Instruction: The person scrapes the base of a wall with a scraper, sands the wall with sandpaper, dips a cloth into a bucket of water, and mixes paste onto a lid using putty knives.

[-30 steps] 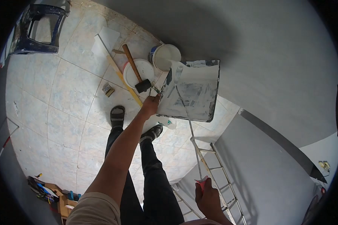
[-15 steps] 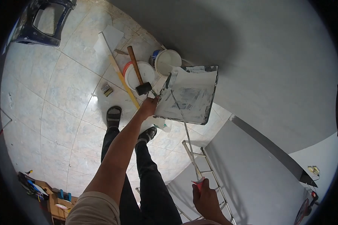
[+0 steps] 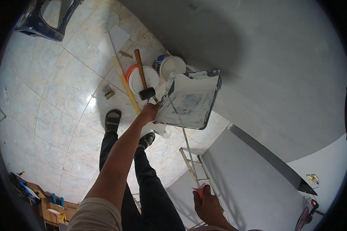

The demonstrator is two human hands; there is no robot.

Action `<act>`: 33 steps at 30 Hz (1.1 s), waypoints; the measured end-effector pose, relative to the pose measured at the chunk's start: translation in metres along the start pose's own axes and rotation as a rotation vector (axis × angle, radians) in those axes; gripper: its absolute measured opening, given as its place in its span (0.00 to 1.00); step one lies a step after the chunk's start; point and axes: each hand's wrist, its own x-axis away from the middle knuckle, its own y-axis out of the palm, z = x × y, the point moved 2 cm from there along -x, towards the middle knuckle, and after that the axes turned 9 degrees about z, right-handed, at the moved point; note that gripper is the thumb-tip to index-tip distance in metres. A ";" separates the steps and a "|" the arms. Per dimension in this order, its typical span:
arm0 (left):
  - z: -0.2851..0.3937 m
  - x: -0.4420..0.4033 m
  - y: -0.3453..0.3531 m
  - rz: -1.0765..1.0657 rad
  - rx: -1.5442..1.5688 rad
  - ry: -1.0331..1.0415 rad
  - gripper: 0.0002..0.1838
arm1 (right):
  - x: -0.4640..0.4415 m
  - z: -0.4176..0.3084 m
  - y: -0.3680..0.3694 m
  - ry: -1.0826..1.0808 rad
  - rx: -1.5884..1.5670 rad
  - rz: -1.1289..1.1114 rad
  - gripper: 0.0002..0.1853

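Note:
My left hand (image 3: 149, 112) is closed on the near-left edge of a paint tray (image 3: 192, 101), which is coated with pale paint and has dark edges. The fingers of my right hand (image 3: 208, 206) wrap round the red handle of a paint roller (image 3: 184, 133). Its long thin rod reaches up across the tray. The whitish roller head (image 3: 170, 82) lies at the tray's upper left edge, close to the white bucket (image 3: 172, 67).
A mallet (image 3: 147, 93) rests on a white lid (image 3: 143, 80), beside a long yellow-and-white strip (image 3: 123, 79). A small box (image 3: 108, 92) sits on the floor. A ladder (image 3: 192, 165) stands below the tray, a dark blue stool (image 3: 42, 27) at upper left.
The roller head has moved to the tray's upper left edge, and my right hand has shifted slightly left. The tray, still held by my left hand, sits a little lower in view.

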 end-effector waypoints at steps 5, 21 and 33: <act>0.004 0.001 -0.007 -0.014 -0.018 0.041 0.37 | 0.000 -0.011 -0.004 -0.013 0.045 0.003 0.18; -0.010 0.000 -0.002 -0.145 -0.155 0.113 0.23 | -0.001 -0.015 -0.006 0.035 0.019 -0.123 0.19; -0.015 0.001 0.002 -0.099 -0.149 0.282 0.12 | -0.004 -0.019 -0.012 -0.011 0.051 -0.116 0.19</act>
